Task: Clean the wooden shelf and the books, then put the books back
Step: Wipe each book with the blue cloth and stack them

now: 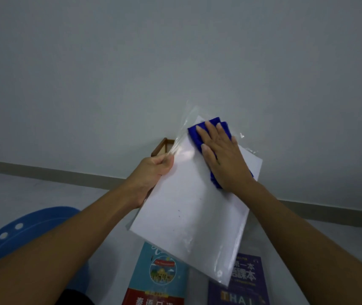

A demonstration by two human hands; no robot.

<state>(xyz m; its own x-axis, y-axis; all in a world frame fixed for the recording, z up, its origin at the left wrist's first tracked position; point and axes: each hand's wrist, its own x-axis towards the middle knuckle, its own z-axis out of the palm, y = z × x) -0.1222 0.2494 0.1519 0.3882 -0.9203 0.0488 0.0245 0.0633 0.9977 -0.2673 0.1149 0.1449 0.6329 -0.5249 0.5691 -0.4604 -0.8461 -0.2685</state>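
Wiping a book. The left hand [153,172] holds the white book [188,216] up by its left edge in a tight grip. The right hand [224,157], grip wide, presses the blue cloth [193,133] on its far end. Next, I think: wipe nearer.

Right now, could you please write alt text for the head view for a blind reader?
The right hand presses a blue cloth on a white plastic-wrapped book that the left hand grips; a teal book and a purple book lie on the floor below.
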